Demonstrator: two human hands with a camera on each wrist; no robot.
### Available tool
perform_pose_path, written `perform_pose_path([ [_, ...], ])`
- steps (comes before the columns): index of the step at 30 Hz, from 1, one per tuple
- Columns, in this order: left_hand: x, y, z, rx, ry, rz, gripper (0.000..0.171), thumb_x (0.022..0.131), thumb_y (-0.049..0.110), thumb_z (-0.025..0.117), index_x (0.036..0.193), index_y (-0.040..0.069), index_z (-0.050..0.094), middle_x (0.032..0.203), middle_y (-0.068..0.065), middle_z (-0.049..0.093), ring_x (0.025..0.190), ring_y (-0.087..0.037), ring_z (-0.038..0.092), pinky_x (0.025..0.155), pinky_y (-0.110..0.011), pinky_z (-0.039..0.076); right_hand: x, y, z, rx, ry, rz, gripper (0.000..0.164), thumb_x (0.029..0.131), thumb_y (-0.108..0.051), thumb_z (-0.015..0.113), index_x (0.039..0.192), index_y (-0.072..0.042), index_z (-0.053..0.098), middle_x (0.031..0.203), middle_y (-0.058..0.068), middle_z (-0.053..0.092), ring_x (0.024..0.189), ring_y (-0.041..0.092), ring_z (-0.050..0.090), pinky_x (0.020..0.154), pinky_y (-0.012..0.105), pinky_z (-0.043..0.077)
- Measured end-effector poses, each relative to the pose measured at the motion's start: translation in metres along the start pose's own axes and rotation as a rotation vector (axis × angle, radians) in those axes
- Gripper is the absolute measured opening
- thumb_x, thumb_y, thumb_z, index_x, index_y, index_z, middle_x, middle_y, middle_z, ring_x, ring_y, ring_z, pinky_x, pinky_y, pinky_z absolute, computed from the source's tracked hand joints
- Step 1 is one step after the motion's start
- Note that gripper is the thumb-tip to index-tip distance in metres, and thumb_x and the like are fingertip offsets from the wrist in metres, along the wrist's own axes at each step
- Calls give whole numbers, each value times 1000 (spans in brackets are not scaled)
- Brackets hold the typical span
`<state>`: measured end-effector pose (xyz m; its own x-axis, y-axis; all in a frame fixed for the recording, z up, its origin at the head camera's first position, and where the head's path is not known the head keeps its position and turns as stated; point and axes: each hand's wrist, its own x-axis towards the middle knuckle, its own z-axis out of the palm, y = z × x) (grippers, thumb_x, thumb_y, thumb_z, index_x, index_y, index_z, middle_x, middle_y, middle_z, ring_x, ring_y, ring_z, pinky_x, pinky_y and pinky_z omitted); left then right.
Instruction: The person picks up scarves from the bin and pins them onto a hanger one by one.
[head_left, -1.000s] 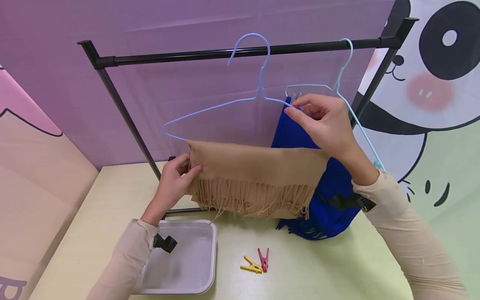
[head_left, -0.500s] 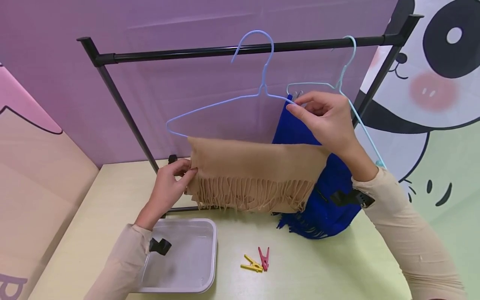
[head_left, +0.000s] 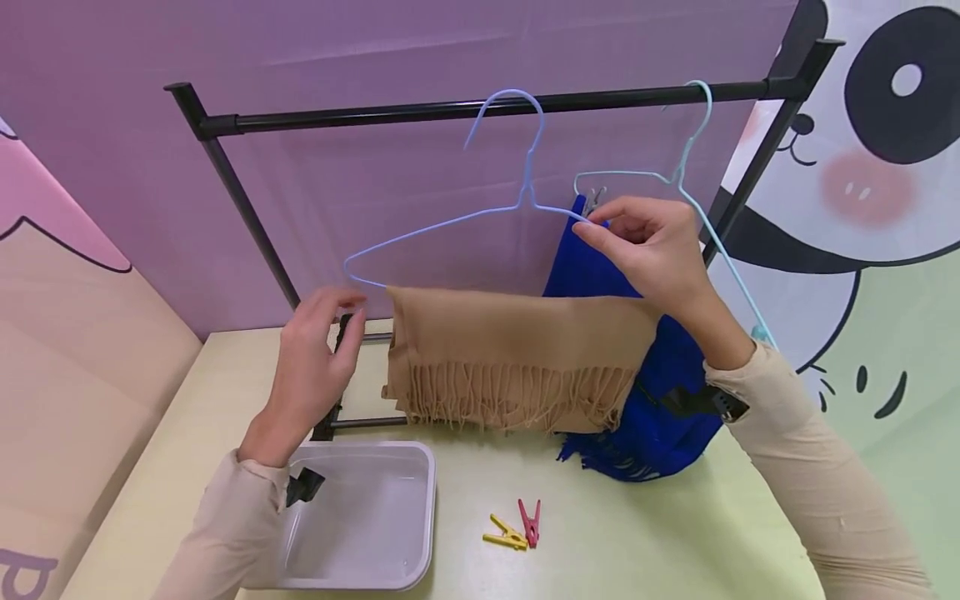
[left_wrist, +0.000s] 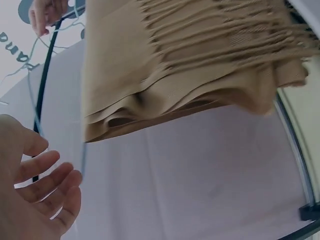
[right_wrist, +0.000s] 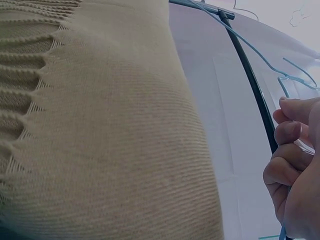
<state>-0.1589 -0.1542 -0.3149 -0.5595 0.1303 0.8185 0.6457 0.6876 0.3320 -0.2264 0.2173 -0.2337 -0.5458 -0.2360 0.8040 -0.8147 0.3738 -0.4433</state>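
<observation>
A folded tan scarf (head_left: 517, 329) with a fringe hangs over the lower bar of a periwinkle wire hanger (head_left: 442, 223). The hanger's hook is at the black rail. My right hand (head_left: 648, 250) pinches the hanger's right shoulder between thumb and fingers; in the right wrist view the right hand (right_wrist: 295, 165) is beside the scarf (right_wrist: 125, 115). My left hand (head_left: 315, 358) is off the scarf, a little to its left, holding nothing. Its fingers are loosely bent, and the left wrist view shows the left hand (left_wrist: 40, 185) apart from the cloth (left_wrist: 165, 75).
The black rail (head_left: 337, 117) crosses the rack's top. A blue scarf (head_left: 667, 417) is clipped to a light teal hanger (head_left: 720, 242) at right, behind the tan one. On the table stand a grey basin (head_left: 367, 533), a yellow clothespin (head_left: 506, 533) and a red clothespin (head_left: 529, 523).
My left hand has let go of the tan scarf's left edge and moved left. My right hand keeps its pinch on the hanger. The hanger sits slightly lower against the rail.
</observation>
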Motion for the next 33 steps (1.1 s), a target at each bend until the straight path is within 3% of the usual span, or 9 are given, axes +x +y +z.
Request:
perform_pose_path([
  [5, 20, 6, -12, -23, 39, 41, 21, 94, 0, 63, 114, -1, 68, 117, -13, 66, 110, -27, 62, 83, -42, 50, 1, 0, 0, 18, -7, 1, 8, 82, 4, 78, 88, -1, 76, 56, 5, 58, 45, 7, 40, 44, 21, 29],
  [9, 35, 9, -19, -48, 11, 51, 24, 94, 2, 63, 118, 1, 67, 120, -11, 66, 111, -26, 62, 86, -45, 50, 1, 0, 1, 37, -29, -1, 10, 81, 6, 78, 89, -1, 76, 57, 6, 58, 46, 8, 41, 44, 21, 29],
  [15, 47, 7, -22, -50, -172, 8, 30, 98, 12, 61, 127, 2, 62, 125, -10, 65, 113, -24, 61, 95, -43, 47, 2, -3, 4, 49, -50, -23, 8, 82, 4, 77, 88, -2, 77, 62, 0, 63, 47, 8, 46, 44, 21, 33],
  [20, 47, 5, -21, -100, -314, -67, 28, 102, 17, 58, 126, 4, 64, 108, -5, 71, 95, -17, 65, 76, -34, 50, 3, -7, 8, 55, -67, -32, 8, 81, 5, 78, 86, -1, 76, 62, 3, 63, 46, 8, 45, 44, 21, 32],
  [23, 46, 4, -20, -134, -355, -99, 23, 103, 17, 56, 119, 5, 68, 96, -1, 72, 83, -14, 66, 65, -28, 49, 3, -9, 9, 38, -73, -32, 7, 80, 8, 77, 85, 3, 74, 59, 7, 61, 46, 8, 43, 43, 21, 29],
  [28, 45, 3, -22, -245, -393, -157, 21, 104, 16, 53, 114, 6, 69, 92, 0, 70, 79, -12, 67, 69, -25, 53, 3, -9, 8, 16, -84, -38, 7, 79, 8, 78, 84, 4, 74, 58, 4, 60, 45, 7, 42, 43, 21, 29],
  [33, 46, 4, -24, -372, -426, -208, 23, 105, 16, 52, 116, 5, 68, 89, -4, 67, 73, -21, 66, 71, -25, 52, 3, -7, 4, 27, -106, -45, 7, 81, 3, 79, 85, -2, 76, 59, -1, 61, 46, 7, 45, 42, 21, 31],
])
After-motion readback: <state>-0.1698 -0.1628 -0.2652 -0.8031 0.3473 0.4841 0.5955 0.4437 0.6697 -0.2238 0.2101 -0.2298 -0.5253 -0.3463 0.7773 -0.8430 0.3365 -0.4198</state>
